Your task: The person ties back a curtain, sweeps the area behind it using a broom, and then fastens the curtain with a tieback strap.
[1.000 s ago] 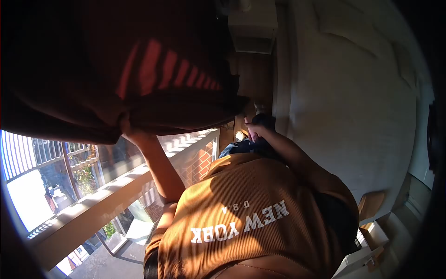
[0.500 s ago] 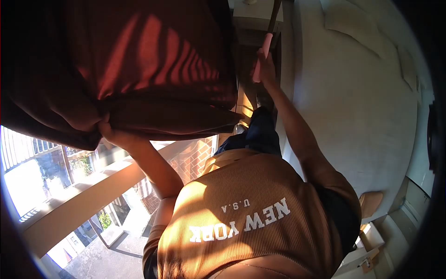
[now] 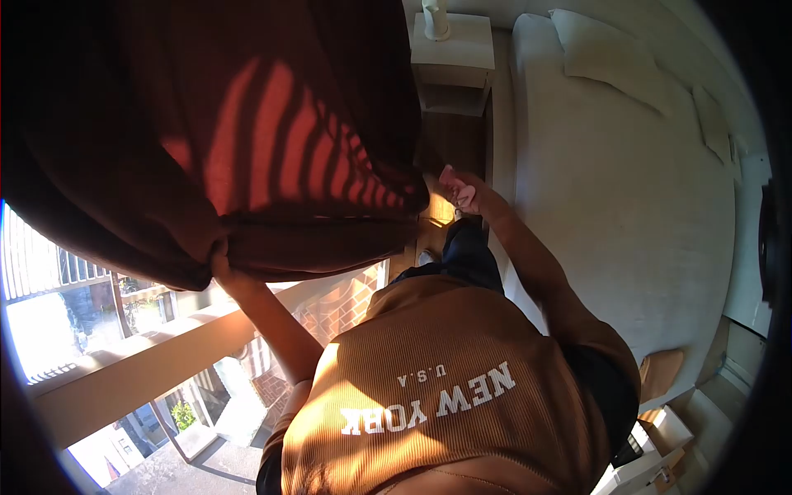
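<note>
The left hand (image 3: pixel 221 262) pinches the low edge of a big dark red cloth (image 3: pixel 272 140), bunched up in its fingers; the cloth hangs in front, and the pinch likely helps hold it tight; the right hand (image 3: pixel 480 195) curls around a pink handle (image 3: pixel 448 176), just beside the cloth's right edge, maybe so it can reach the cloth easily; the handle's far end is too dim to tell; a ledge (image 3: pixel 148 363) runs below the cloth on the left; the bed (image 3: pixel 619 206) edges the right side; between cloth and bed, a thin strip of floor (image 3: pixel 454 136) gives the right arm room.
</note>
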A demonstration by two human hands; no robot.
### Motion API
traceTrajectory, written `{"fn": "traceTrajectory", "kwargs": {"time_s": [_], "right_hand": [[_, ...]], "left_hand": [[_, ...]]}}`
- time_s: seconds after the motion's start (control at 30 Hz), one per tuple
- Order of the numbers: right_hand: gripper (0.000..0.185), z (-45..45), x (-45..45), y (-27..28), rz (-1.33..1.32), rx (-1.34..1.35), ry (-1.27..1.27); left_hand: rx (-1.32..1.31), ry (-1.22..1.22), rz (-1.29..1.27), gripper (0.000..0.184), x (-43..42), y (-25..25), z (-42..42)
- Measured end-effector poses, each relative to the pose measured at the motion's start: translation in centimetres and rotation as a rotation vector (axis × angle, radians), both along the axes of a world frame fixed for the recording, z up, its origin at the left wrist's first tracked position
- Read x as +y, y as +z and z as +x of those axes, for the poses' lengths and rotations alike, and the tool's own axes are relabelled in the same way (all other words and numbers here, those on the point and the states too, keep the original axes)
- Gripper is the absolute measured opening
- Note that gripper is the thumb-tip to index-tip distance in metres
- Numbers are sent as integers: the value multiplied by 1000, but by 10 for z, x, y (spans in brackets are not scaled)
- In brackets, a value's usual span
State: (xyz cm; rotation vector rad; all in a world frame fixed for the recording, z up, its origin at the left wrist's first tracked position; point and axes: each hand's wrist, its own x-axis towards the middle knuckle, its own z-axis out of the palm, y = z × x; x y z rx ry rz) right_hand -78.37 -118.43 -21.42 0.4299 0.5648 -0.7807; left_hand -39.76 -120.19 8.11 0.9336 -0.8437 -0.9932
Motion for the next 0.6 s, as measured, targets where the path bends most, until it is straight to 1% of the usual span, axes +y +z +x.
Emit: {"fn": "traceTrajectory", "kwargs": {"time_s": [0.03, 0.1, 0.17, 0.23, 0.27, 0.3, 0.37, 0.4, 0.43, 0.5, 0.53, 0.57, 0.6], "right_hand": [[29, -9, -18, 50, -150, 129, -13], [35, -21, -51, 145, -432, 323, -52], [38, -10, -62, 253, -661, 684, -155], [40, 4, -78, 301, -907, 751, -276], [41, 12, -87, 311, -1030, 781, -338], [41, 25, -94, 314, -1084, 941, -331], [41, 56, -99, 307, -1180, 1260, -315], [40, 69, -99, 288, -1257, 1475, -180], [39, 81, -96, 255, -1325, 1689, -34], [37, 107, -76, 156, -1363, 1692, 201], [46, 104, -54, 125, -1083, 1527, 623], [59, 104, -32, 31, -1033, 1659, 689], [66, 76, -15, 13, -986, 1559, 1117]], "left_hand": [[-16, 50, 39, 40, 0, -6, 2], [-71, 54, 14, 46, 0, -7, -14], [-120, 75, -12, 53, -1, -9, -25], [-167, 112, -39, 60, -3, -14, -30], [-168, 121, -33, 60, -3, -13, -35], [-170, 131, -29, 59, -3, -11, -41], [-202, 143, -15, 58, -7, -11, -46], [-229, 147, -5, 57, -9, -16, -47], [-255, 150, 6, 56, -11, -18, -49], [-312, 175, 23, 53, -15, -20, -58], [-345, 186, 34, 52, -16, -20, -61], [-356, 192, 37, 51, -18, -21, -63], [-368, 198, 38, 50, -21, -22, -64]]}}
